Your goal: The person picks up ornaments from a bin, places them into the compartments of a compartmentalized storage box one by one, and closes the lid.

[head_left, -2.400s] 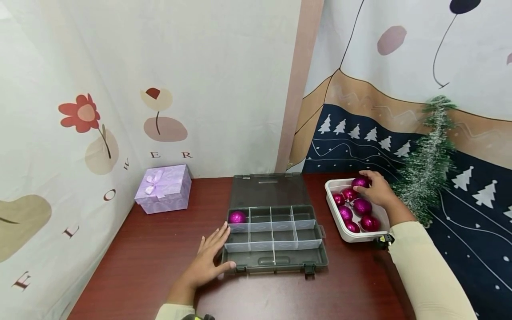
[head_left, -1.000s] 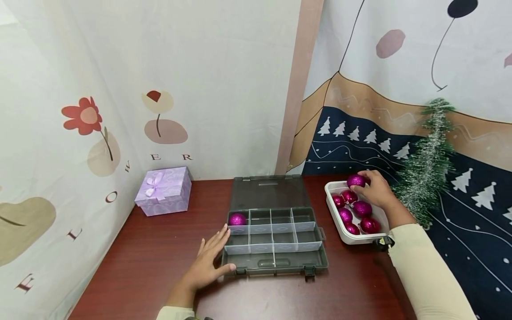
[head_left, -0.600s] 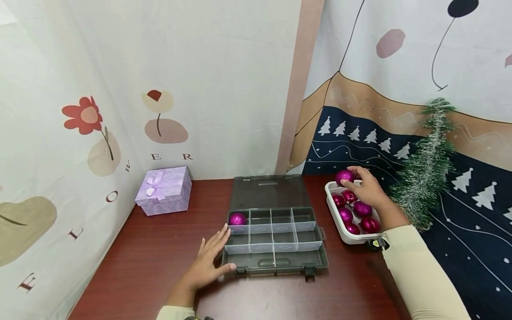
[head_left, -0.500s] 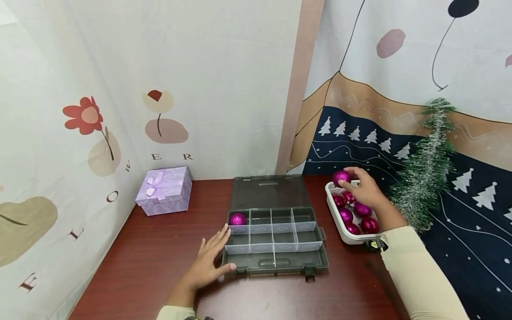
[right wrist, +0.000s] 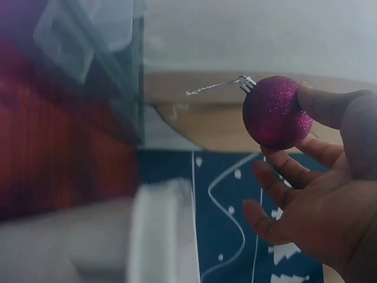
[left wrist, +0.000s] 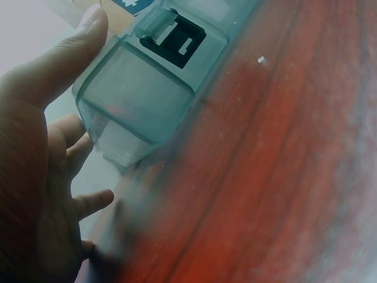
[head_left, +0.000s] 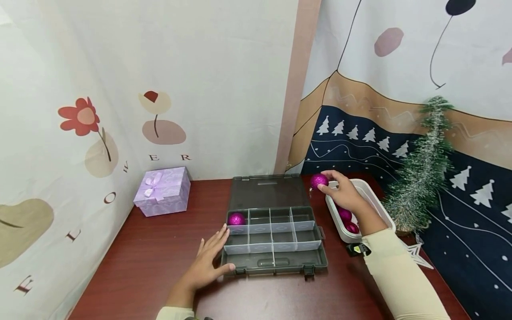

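My right hand (head_left: 341, 190) pinches a glittery magenta Christmas bauble (head_left: 319, 181) between thumb and fingers, above the gap between the white tub and the divided case. In the right wrist view the bauble (right wrist: 278, 112) shows a silver cap and a hanging string. The clear grey compartment case (head_left: 276, 261) lies with its lid (head_left: 269, 192) laid back. One bauble (head_left: 236, 219) sits in its back left compartment. My left hand (head_left: 206, 262) rests with spread fingers along the case's left side; in the left wrist view the thumb and fingers touch the case corner (left wrist: 138, 88).
The white tub (head_left: 374, 195) holds more baubles (head_left: 345, 214), partly hidden by my right arm. Behind it stands a frosted tinsel tree (head_left: 424, 178), with a white star shape (head_left: 420, 257) near its base. A lilac gift box (head_left: 164, 191) stands at the back left of the table (head_left: 160, 249).
My right hand has lifted the bauble out of the white tub and carried it left, past the tub's rim. My left hand has stayed at the case.
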A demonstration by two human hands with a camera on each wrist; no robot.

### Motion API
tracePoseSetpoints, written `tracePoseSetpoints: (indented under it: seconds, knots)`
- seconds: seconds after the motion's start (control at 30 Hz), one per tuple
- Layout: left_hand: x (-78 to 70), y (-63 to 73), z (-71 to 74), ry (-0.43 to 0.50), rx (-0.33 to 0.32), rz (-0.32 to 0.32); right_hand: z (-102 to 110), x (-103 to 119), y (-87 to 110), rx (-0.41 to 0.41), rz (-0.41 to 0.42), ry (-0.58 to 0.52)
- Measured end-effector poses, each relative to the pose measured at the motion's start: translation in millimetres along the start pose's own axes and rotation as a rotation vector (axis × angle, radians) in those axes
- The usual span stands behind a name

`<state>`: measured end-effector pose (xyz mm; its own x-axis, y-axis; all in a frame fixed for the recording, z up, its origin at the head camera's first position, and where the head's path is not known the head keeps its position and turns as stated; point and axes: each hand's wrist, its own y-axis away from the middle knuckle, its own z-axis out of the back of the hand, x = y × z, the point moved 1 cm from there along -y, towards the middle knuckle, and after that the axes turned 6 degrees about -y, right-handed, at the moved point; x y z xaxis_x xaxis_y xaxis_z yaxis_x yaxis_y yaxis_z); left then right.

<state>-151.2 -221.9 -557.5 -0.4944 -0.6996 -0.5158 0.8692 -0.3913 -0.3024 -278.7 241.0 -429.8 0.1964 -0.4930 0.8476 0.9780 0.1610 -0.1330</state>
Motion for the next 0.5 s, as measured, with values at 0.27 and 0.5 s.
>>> tracePoseSetpoints:
  seconds: [0.27, 0.5]
  knots:
    - [-1.0, -0.5, 0.1, 0.003, 0.001, 0.0, -29, 13, -0.8, 0.034, 0.041, -0.052]
    - [-1.3, -0.4, 0.7, 0.0, 0.004, 0.0, -53, 24, -3.1, 0.06, 0.052, -0.117]
